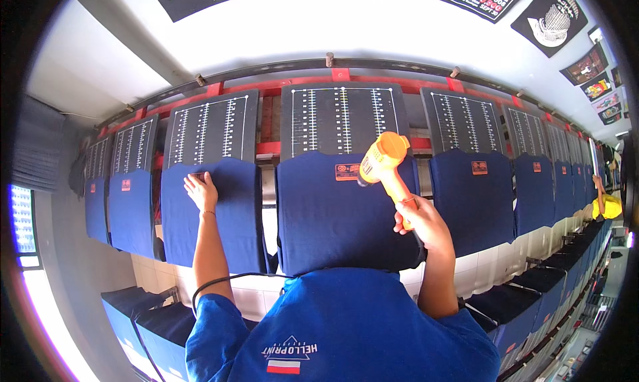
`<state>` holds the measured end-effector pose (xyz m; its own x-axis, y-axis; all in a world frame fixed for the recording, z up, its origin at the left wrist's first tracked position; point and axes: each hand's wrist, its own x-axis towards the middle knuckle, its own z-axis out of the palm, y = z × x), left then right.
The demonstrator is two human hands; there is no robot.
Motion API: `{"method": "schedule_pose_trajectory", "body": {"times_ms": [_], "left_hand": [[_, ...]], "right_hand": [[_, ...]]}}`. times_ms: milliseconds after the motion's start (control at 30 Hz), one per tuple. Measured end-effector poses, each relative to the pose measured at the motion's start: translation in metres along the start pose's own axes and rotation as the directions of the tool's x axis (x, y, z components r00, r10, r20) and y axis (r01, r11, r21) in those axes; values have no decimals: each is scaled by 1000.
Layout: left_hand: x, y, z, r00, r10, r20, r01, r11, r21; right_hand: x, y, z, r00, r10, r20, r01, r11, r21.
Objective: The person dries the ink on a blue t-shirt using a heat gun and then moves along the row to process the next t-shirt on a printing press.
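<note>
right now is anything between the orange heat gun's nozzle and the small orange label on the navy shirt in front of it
Nothing visible stands between them. The right hand holds the orange heat gun with its nozzle close to the small orange label on the navy shirt. The left hand rests on the neighbouring shirt.

Row of black printing boards (pixel 339 115) (ruled in white), navy shirts (pixel 333 215) laid flat

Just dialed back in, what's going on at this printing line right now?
A person stands at a row of dark blue shirts pulled over printing boards. Their right hand grips an orange heat gun, its nozzle pointed at the small orange print near the collar of the middle shirt. Their left hand rests flat on the neighbouring shirt, over its print.
</note>
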<state>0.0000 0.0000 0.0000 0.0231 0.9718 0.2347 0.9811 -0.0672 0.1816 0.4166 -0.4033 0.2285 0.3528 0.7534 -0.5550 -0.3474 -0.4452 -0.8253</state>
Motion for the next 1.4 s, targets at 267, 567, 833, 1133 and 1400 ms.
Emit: {"method": "schedule_pose_trajectory", "body": {"times_ms": [267,567,833,1133,1400], "left_hand": [[-8,38,-5,995,-75,69,70,995,75],[-19,18,-13,995,27,96,-34,997,72],[-35,18,-26,981,143,132,-151,987,50],[-41,21,-34,978,143,151,-154,986,60],[-80,72,-70,929,353,114,-302,898,-319]], "right_hand": [[1,-4,-2,999,-8,-32,8,1000,8],[6,5,7,999,-19,31,18,999,39],[11,4,20,998,-25,62,25,1000,1],[15,-6,25,992,29,119,-29,1000,-6],[19,-3,40,986,-19,165,24,999,-28]]}}
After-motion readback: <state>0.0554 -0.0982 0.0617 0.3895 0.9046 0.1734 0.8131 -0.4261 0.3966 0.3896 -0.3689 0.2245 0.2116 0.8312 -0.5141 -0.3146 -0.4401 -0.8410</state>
